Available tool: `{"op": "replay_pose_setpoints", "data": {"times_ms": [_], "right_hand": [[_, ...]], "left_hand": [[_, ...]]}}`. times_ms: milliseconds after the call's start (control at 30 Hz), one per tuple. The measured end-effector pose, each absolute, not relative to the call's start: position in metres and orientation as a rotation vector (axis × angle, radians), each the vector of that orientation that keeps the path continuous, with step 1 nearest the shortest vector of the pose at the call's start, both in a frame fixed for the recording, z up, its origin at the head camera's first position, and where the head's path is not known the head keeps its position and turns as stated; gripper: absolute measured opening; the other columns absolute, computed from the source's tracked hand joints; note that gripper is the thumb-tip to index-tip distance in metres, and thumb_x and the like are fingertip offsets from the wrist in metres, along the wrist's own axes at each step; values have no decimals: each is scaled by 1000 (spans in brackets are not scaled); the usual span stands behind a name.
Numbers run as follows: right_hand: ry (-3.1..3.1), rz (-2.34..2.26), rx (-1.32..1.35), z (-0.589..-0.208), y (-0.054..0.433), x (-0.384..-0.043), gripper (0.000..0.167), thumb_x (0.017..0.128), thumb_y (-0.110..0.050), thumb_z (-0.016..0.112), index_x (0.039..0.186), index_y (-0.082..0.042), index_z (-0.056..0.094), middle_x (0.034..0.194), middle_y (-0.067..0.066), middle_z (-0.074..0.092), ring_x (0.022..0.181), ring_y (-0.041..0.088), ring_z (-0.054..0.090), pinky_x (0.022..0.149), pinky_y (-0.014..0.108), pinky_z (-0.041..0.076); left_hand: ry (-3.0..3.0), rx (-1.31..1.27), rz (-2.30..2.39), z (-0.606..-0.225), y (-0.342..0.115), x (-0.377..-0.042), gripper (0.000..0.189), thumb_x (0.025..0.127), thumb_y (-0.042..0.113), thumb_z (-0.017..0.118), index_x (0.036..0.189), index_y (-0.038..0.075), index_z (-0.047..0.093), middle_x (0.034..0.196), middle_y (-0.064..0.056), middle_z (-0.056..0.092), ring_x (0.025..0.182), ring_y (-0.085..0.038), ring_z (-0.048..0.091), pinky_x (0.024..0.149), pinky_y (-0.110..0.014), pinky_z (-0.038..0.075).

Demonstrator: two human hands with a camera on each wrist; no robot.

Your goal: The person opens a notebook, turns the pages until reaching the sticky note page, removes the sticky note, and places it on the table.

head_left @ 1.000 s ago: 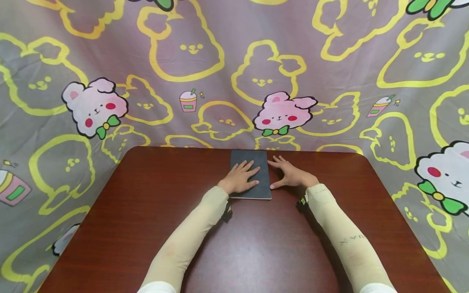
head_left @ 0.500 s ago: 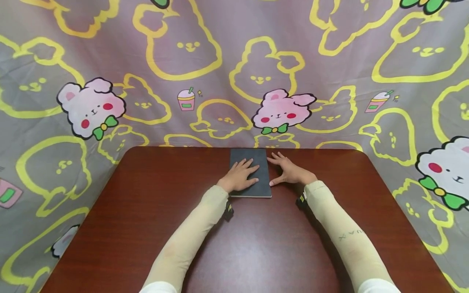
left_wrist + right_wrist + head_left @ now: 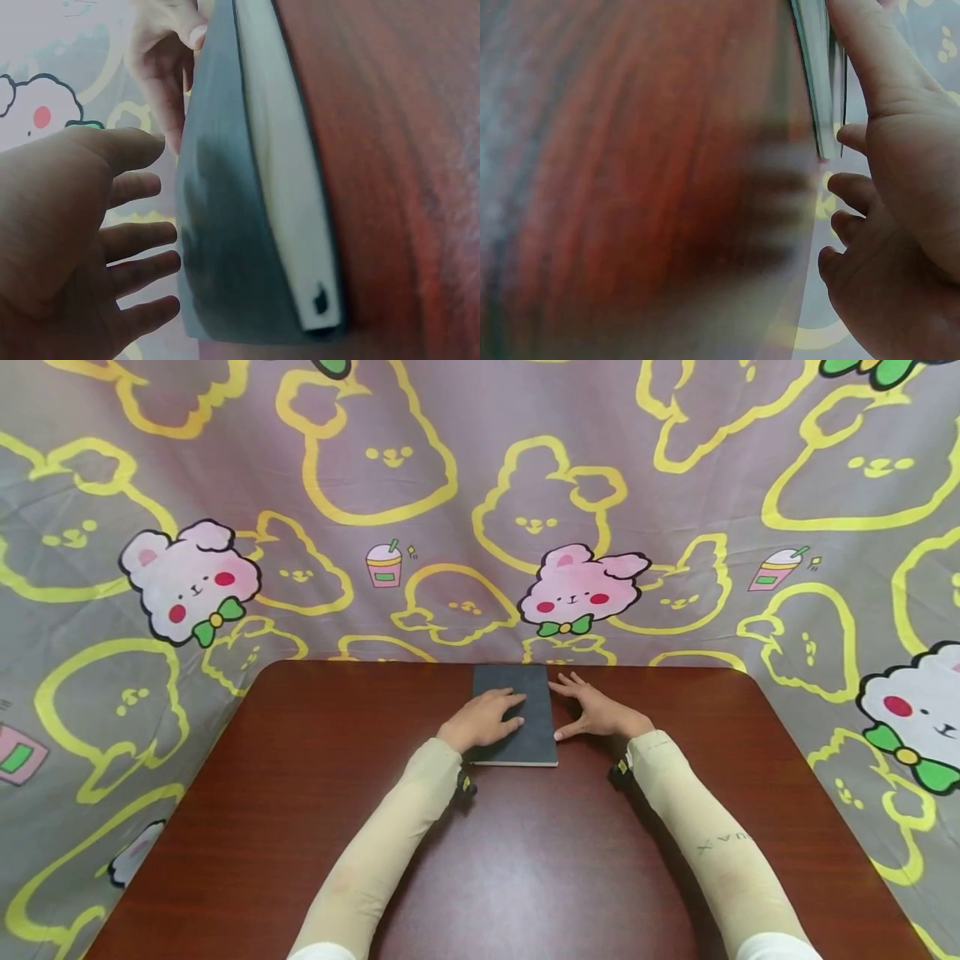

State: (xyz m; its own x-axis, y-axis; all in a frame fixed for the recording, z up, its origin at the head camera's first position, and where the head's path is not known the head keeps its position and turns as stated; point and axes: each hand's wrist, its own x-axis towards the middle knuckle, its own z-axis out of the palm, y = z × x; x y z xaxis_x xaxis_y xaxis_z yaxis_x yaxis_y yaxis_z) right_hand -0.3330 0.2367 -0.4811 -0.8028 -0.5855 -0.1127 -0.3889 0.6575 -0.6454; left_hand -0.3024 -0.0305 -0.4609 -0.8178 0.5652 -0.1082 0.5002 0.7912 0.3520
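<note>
A dark grey notebook (image 3: 536, 727) lies closed on the table, its far end at the back edge. My left hand (image 3: 483, 720) is over the left part of its cover, fingers relaxed. In the left wrist view the left fingertips are right at the cover (image 3: 217, 225), and the white page edges (image 3: 289, 187) show below it. My right hand (image 3: 598, 710) stands beside the notebook's right edge, thumb and fingers spread apart. Its thumb and fingertips are close to that edge. In the right wrist view the right hand (image 3: 900, 165) has loosely bent fingers beside the page edges (image 3: 814, 75).
The reddish-brown wooden table (image 3: 337, 760) has rounded back corners. Behind it and along both sides hangs a patterned cloth (image 3: 450, 485) with bears and rabbits. A small black device (image 3: 467, 783) sits at the left wrist, and another black device (image 3: 620, 772) at the right.
My left hand has shifted slightly left on the cover and its spread fingers have drawn together. The right hand and the notebook stay nearly where they were.
</note>
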Motion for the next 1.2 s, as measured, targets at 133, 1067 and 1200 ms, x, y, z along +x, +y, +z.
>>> {"op": "replay_pose_setpoints", "data": {"times_ms": [133,1067,1200], "right_hand": [[2567,-927,-781,-479,238,-334,105,78,-39,88,161,-10,30,170,19,10,156,43,-6,118,67,22],[2607,-1022,-982,-439,217,-339,104,81,-34,87,162,-10,25,170,17,12,157,39,3,116,65,29],[2613,-1019,-978,-435,211,-338,104,83,-34,85,163,-12,23,171,12,12,157,37,2,117,65,26]], "left_hand": [[2800,857,457,-456,-32,-302,54,106,36,53,155,16,44,161,-11,40,150,-27,36,121,-45,31],[3109,928,373,-414,-13,-303,48,105,42,54,144,15,59,137,-10,64,123,-24,63,103,-43,51],[3083,935,451,-410,-12,-303,49,104,40,56,145,14,58,138,-12,63,125,-25,62,105,-44,50]]}}
